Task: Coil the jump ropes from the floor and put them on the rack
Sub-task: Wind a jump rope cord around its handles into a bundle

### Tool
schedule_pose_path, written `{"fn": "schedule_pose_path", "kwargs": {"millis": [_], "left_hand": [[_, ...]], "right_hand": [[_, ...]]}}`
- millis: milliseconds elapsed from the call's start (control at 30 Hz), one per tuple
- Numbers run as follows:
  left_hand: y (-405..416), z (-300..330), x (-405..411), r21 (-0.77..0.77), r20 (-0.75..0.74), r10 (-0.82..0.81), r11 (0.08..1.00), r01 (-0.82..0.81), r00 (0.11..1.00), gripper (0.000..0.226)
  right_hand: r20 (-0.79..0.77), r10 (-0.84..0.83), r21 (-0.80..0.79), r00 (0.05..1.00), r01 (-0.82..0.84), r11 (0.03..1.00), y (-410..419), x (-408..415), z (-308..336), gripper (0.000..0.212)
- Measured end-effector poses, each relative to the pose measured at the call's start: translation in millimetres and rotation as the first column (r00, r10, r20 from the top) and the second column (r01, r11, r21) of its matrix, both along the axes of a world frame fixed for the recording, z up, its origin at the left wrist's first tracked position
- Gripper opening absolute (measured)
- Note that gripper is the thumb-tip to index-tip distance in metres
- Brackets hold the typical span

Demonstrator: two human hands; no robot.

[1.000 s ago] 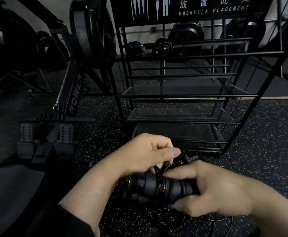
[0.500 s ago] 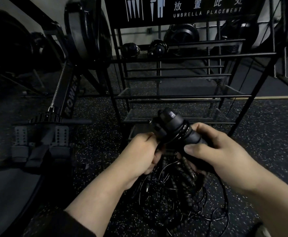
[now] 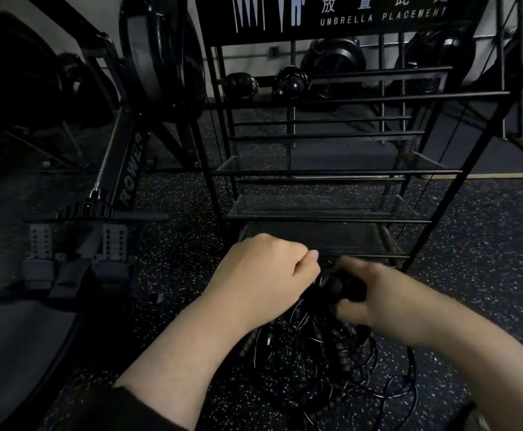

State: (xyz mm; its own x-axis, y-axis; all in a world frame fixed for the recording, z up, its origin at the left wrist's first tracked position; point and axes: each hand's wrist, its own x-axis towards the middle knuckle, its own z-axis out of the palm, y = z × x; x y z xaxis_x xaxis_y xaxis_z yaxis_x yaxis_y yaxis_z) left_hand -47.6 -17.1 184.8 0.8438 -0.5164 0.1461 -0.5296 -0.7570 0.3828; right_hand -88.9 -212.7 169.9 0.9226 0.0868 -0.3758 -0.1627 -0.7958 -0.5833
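Head view: both hands hold black ropes low before the rack.
Left hand (image 3: 266,275) is curled on the ropes (image 3: 309,353); right hand (image 3: 375,300), blurred, grips their handles (image 3: 336,284). Loops hang onto the floor (image 3: 487,259) before the rack (image 3: 331,172).

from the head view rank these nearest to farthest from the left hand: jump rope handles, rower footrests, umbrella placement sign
1. jump rope handles: right beside the left hand, between it and the right hand.
2. rower footrests: off to the left, on the floor.
3. umbrella placement sign: farthest, at the top of the rack, up and behind.
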Motion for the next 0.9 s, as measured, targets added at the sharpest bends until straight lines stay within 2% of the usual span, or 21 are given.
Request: {"fn": "schedule_pose_path", "kwargs": {"millis": [33,133,233,300,433,533,600,633,667,700,733,767,800,833,900], "left_hand": [[1.8,-0.3,1.2,-0.056,-0.001,-0.043,0.998,0.043,0.999,0.051],[5.0,-0.7,0.9,-0.27,-0.126,-0.175,0.953,0.136,0.976,0.043],[7.0,0.9,3.5,-0.511,-0.256,-0.247,0.855,0.086,0.934,0.04],[9.6,-0.3,8.8,-0.585,-0.333,-0.257,0.811,0.015,0.907,0.043],[0.2,-2.2,8.8,-0.605,-0.513,-0.229,0.78,-0.16,0.827,0.045],[-7.0,-3.3,11.6,-0.632,-0.6,-0.27,0.738,-0.238,0.753,0.048],[-10.5,-15.9,11.2,-0.608,-0.703,-0.279,0.713,-0.349,0.654,0.058],[-7.1,-21.7,22.7,-0.55,-0.792,-0.204,0.645,-0.53,0.575,0.062],[-16.4,-31.6,21.9,-0.499,-0.857,-0.214,0.568,-0.654,0.468,0.06],[-22.3,-46.3,22.6,-0.538,-0.79,-0.053,0.538,-0.649,0.611,0.056],[-18.8,-52.2,25.5,-0.577,-0.784,-0.158,0.543,-0.611,0.6,0.056],[-2.3,-46.8,18.5,-0.491,-0.839,-0.234,0.716,-0.496,0.491,0.058],[-6.2,-43.9,2.5,-0.499,-0.769,-0.13,0.733,-0.461,0.626,0.06],[-17.8,-35.2,-5.4,-0.512,-0.77,-0.183,0.748,-0.422,0.611,0.056],[-21.9,-30.3,-8.3,-0.503,-0.726,-0.111,0.759,-0.413,0.679,0.044]], "right_hand": [[-0.057,0.093,0.019,0.994,-0.092,0.996,2.1,-1.8,0.6,0.067],[-0.177,0.352,0.226,0.919,-0.31,0.924,11.6,-9.6,6.2,0.028],[-0.173,0.449,0.463,0.877,-0.33,0.823,15.9,-14.6,13.0,0.013],[-0.119,0.46,0.566,0.88,-0.321,0.76,15.3,-16.5,15.1,0.013],[-0.031,0.432,0.672,0.901,-0.301,0.676,13.0,-18.4,13.5,0.025],[0.024,0.375,0.718,0.927,-0.278,0.638,10.4,-18.4,10.6,0.029],[0.061,0.322,0.761,0.945,-0.253,0.598,9.1,-18.1,10.1,0.037],[0.078,0.292,0.778,0.953,-0.242,0.58,8.3,-17.8,10.3,0.042],[0.091,0.27,0.786,0.958,-0.236,0.571,7.4,-17.5,10.5,0.047],[0.1,0.255,0.792,0.962,-0.232,0.565,6.4,-16.7,10.1,0.049],[0.101,0.239,0.797,0.966,-0.222,0.562,5.9,-16.4,9.9,0.05],[0.101,0.219,0.803,0.97,-0.21,0.558,5.4,-15.6,9.5,0.048],[0.101,0.186,0.809,0.977,-0.19,0.556,4.8,-14.7,8.5,0.047],[0.099,0.14,0.818,0.985,-0.161,0.553,3.9,-13.7,8.1,0.048],[0.07,0.002,0.842,0.998,-0.06,0.536,0.7,-11.5,9.9,0.051]]}}
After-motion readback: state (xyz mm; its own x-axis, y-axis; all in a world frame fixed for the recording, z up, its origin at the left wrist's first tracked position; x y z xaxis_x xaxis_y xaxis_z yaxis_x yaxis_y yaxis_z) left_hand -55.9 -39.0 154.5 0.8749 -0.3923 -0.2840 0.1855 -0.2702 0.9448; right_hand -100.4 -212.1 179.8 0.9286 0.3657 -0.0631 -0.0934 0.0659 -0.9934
